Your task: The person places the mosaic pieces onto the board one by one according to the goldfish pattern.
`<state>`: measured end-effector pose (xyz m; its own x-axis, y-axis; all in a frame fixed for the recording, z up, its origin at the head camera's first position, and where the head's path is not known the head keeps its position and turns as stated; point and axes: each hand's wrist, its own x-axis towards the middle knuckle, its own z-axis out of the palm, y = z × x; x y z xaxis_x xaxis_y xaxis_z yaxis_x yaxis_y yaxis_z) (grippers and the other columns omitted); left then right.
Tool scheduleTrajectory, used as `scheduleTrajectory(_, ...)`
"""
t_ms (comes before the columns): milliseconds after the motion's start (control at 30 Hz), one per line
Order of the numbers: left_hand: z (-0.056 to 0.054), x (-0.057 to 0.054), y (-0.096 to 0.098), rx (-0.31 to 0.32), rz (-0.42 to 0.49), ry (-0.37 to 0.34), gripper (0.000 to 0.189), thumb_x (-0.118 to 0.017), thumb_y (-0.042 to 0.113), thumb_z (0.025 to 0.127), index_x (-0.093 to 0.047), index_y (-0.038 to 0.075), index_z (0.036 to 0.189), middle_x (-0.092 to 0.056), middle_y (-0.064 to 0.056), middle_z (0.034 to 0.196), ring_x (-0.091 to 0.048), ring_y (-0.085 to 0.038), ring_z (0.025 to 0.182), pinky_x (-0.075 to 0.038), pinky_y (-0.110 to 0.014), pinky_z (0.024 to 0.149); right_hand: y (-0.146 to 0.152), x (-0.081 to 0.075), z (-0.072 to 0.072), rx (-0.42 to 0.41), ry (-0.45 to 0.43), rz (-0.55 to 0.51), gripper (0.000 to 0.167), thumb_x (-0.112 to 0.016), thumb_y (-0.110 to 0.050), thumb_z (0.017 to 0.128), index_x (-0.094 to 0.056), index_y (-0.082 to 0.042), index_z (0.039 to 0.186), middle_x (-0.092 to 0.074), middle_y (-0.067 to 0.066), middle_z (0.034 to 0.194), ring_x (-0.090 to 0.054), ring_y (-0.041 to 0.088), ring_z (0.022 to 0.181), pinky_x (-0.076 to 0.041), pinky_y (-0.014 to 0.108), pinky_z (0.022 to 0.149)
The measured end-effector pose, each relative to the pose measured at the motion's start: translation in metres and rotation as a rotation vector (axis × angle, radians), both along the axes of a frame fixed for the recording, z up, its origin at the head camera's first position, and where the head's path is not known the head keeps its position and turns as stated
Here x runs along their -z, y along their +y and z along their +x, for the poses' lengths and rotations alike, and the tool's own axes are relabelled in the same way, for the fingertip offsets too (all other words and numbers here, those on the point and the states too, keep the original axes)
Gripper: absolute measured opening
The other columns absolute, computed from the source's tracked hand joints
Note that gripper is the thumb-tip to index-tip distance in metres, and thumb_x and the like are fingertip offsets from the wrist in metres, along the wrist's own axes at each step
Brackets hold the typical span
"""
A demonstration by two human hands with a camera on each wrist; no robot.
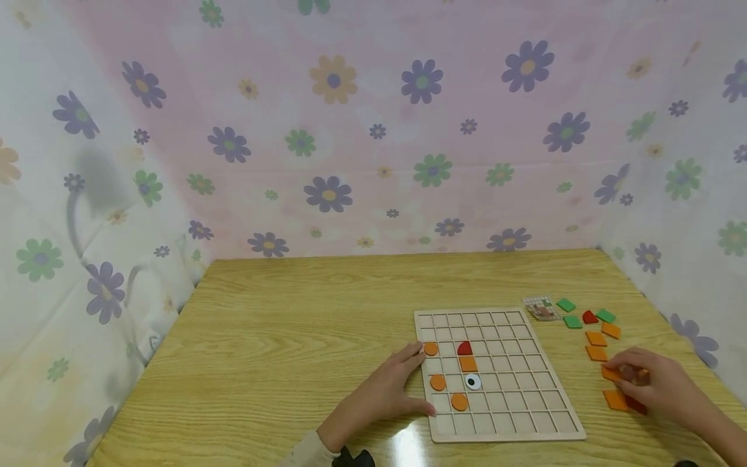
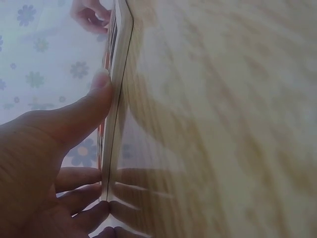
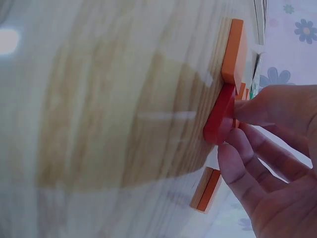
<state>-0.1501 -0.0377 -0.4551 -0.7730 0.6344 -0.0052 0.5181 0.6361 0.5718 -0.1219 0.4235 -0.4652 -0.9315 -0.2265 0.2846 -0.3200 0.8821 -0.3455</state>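
Note:
My left hand (image 1: 390,388) rests against the left edge of a wooden grid board (image 1: 504,433), thumb and fingers spread along it. In the left wrist view, the thumb of the left hand (image 2: 54,144) touches the board's rim. On the board lie several orange discs (image 1: 459,402), a red quarter-circle tile (image 1: 464,349), an orange square tile (image 1: 469,364) and a white disc with a black dot (image 1: 473,382). To the right of the board, my right hand (image 1: 659,383) pinches another orange square tile (image 1: 610,373). A red piece (image 3: 220,116) lies beside its thumb; the fingers partly hide the tiles.
Loose orange tiles (image 1: 596,353), green tiles (image 1: 572,322) and a red quarter-circle (image 1: 589,317) lie right of the board. A small printed pattern card (image 1: 541,309) sits by its far right corner. Flowered cloth (image 1: 373,130) surrounds the wooden table (image 1: 280,324).

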Motion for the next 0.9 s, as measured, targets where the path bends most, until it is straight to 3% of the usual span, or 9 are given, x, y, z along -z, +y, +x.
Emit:
scheduleTrajectory(267, -0.001, 0.001, 0.001, 0.006, -0.008, 0.003, 0.093, -0.072, 0.056, 0.074, -0.037, 0.009, 0.146, -0.024, -0.001, 0.155, -0.023, -0.024, 0.141, -0.033, -0.041, 0.107, 0.001, -0.005, 0.007, 0.000, -0.003, 0.003, 0.030, -0.077, 0.008, 0.065, -0.067, -0.014, 0.083, -0.047, -0.018, 0.073, -0.035, -0.002, 0.060, -0.032, 0.021, 0.048)
scheduleTrajectory(400, -0.001, 0.001, 0.001, 0.005, -0.008, 0.001, 0.093, -0.072, 0.055, 0.074, -0.037, 0.009, 0.146, -0.024, -0.001, 0.155, -0.023, -0.024, 0.141, -0.033, -0.041, 0.107, 0.006, -0.008, 0.013, -0.027, -0.035, -0.049, 0.031, -0.072, 0.012, 0.069, -0.067, -0.016, 0.083, -0.047, -0.018, 0.073, -0.035, -0.001, 0.060, -0.029, 0.022, 0.045)
scheduleTrajectory(600, -0.001, 0.001, 0.000, 0.006, -0.011, 0.000, 0.093, -0.072, 0.055, 0.074, -0.037, 0.008, 0.146, -0.024, -0.002, 0.155, -0.023, -0.024, 0.141, -0.033, -0.042, 0.108, 0.018, -0.008, 0.018, -0.204, -0.133, -0.114, 0.036, -0.072, 0.012, 0.069, -0.068, -0.018, 0.090, -0.059, -0.020, 0.085, -0.046, -0.003, 0.062, -0.034, 0.021, 0.044)
scheduleTrajectory(700, -0.002, 0.002, 0.000, 0.004, -0.013, 0.001, 0.092, -0.073, 0.055, 0.074, -0.038, 0.008, 0.146, -0.024, -0.001, 0.155, -0.022, -0.024, 0.141, -0.033, -0.043, 0.108, 0.018, -0.010, 0.020, -0.242, -0.228, -0.138, 0.032, -0.074, 0.010, 0.070, -0.068, -0.013, 0.091, -0.059, -0.019, 0.086, -0.053, -0.003, 0.062, -0.042, 0.021, 0.044)
scheduleTrajectory(900, -0.001, 0.001, 0.000, 0.003, -0.003, -0.005, 0.092, -0.073, 0.054, 0.074, -0.038, 0.008, 0.146, -0.024, -0.002, 0.155, -0.022, -0.024, 0.141, -0.032, -0.043, 0.108, 0.010, -0.018, 0.020, -0.060, -0.310, 0.012, 0.007, -0.075, -0.008, 0.078, -0.070, -0.005, 0.082, -0.058, -0.019, 0.073, -0.053, -0.004, 0.059, -0.047, 0.022, 0.049)
